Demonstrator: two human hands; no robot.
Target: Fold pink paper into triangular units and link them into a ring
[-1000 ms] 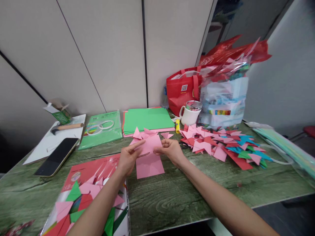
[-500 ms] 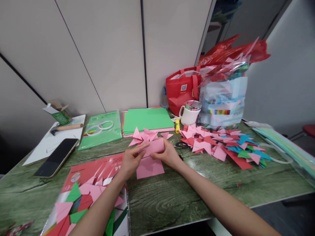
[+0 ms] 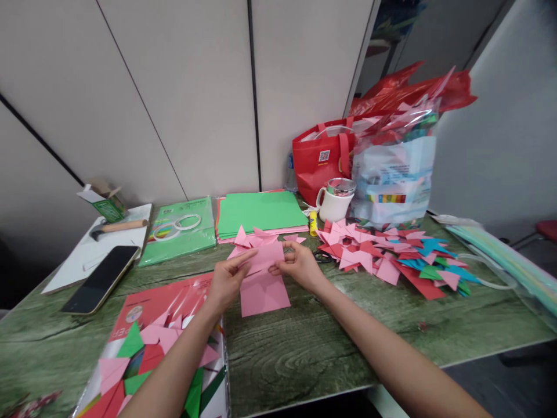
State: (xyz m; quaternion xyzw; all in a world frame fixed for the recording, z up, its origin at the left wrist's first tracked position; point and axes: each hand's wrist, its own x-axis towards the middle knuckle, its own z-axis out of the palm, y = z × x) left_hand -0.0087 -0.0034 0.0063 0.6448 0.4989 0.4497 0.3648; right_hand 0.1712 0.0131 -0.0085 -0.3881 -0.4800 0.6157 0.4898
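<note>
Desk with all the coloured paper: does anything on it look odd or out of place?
A hammer lies on the white board at the far left, odd among craft paper. The small green carton beside it stands torn open. Otherwise nothing looks spilled or damaged.

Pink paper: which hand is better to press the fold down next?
Probably the right hand: its fingers pinch the pink paper at the raised edge. The left hand only steadies the other side.

Both hands [image 3: 261, 276] on pink paper [image 3: 262, 278]
</note>
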